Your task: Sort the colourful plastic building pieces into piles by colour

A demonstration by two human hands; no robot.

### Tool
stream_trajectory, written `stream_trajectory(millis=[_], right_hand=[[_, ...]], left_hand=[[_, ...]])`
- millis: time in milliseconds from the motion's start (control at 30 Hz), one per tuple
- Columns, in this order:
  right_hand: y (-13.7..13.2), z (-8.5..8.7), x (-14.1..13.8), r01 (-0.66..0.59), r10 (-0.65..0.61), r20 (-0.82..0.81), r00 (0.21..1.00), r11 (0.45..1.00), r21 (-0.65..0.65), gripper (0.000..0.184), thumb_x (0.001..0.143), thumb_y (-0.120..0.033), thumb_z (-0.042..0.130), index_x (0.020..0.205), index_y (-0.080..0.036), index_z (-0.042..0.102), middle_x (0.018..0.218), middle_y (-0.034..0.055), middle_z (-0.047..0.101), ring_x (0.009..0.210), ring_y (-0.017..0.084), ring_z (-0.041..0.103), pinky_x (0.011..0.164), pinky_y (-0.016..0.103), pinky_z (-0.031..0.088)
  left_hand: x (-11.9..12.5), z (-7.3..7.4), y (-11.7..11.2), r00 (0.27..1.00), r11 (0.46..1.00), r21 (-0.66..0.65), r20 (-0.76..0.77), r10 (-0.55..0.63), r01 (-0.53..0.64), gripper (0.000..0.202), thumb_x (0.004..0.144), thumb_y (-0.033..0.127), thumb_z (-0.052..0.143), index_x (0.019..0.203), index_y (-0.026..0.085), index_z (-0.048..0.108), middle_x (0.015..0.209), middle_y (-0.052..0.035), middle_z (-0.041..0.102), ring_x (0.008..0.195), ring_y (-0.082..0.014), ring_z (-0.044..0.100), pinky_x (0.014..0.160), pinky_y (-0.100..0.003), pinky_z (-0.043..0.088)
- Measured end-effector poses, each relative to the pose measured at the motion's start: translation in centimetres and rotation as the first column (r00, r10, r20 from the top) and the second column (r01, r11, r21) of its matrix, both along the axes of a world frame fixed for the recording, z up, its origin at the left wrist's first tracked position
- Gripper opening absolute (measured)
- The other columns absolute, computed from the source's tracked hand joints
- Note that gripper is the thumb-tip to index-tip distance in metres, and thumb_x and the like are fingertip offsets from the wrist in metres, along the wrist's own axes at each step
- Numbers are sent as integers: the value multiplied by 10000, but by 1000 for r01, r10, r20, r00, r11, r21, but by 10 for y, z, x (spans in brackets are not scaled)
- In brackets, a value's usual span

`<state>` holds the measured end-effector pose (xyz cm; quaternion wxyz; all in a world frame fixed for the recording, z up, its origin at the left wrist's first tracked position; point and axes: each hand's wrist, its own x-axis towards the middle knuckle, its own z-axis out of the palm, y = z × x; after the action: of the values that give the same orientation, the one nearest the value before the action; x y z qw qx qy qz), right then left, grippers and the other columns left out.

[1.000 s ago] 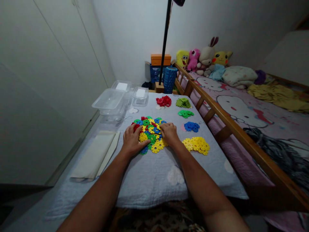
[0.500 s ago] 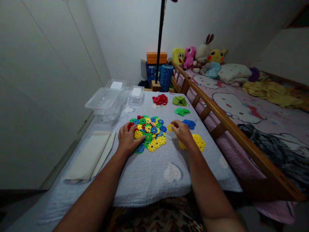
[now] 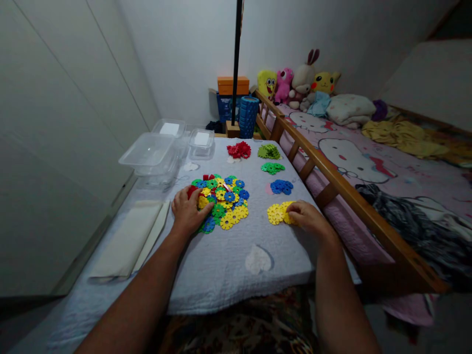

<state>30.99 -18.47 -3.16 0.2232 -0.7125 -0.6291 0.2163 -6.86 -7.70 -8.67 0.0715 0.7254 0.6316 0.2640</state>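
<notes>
My left hand rests at the left side of a mixed pile of plastic flower-shaped discs in yellow, green, blue and red. Its thumb and fingers are spread over the discs, holding none. To the right, my right hand is at the yellow disc pile, fingers pinched on a yellow disc; the fingertips partly cover it. Beyond that pile lie sorted blue discs, green discs, light green discs and red discs.
Clear plastic containers stand at the back left. A folded cream cloth or paper lies left of my left arm. A wooden bed rail runs along the right edge. A black pole rises behind the table.
My right hand has moved right and nearer, carrying a yellow disc from beside the mixed pile to the yellow pile. My left hand stays on the mixed pile. The view has shifted slightly.
</notes>
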Motion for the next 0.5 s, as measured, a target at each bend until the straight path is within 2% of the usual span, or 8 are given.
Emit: stream_trajectory(millis=[133, 300, 400, 500], right_hand=[[1, -6, -4, 35, -42, 172, 984, 998, 44, 196, 775, -172, 569, 817, -187, 760, 910, 69, 682, 880, 201, 600, 823, 306, 425], [11, -2, -14, 22, -41, 232, 972, 996, 82, 154, 802, -157, 613, 877, -194, 742, 912, 63, 688, 897, 211, 585, 850, 330, 407], [22, 1, -36, -66, 39, 222, 974, 992, 112, 135, 846, -144, 616, 907, -189, 728, 938, 67, 700, 913, 211, 594, 868, 334, 408], [35, 1, -71, -196, 168, 219, 961, 974, 113, 131, 883, -141, 622, 946, -187, 728, 972, 74, 714, 950, 212, 604, 900, 331, 415]], left_hand=[[-1, 2, -1, 1000, 1000, -1, 9, -7, 7, 591, 853, 543, 652, 1361, 243, 635, 1529, -143, 452, 1430, -376, 369, 1214, -548, 277], [-1, 3, -1, 999, 1000, 27, 50, -16, 14, 567, 830, 531, 676, 1317, 242, 654, 1511, -150, 474, 1414, -396, 387, 1205, -573, 288], [-2, 3, 1, 997, 999, 40, 76, -14, 11, 548, 830, 528, 672, 1301, 247, 661, 1501, -146, 480, 1412, -401, 392, 1202, -585, 293], [-3, 2, 3, 995, 999, 48, 104, -10, 5, 530, 846, 524, 648, 1293, 240, 666, 1490, -148, 484, 1405, -393, 413, 1205, -574, 304]])
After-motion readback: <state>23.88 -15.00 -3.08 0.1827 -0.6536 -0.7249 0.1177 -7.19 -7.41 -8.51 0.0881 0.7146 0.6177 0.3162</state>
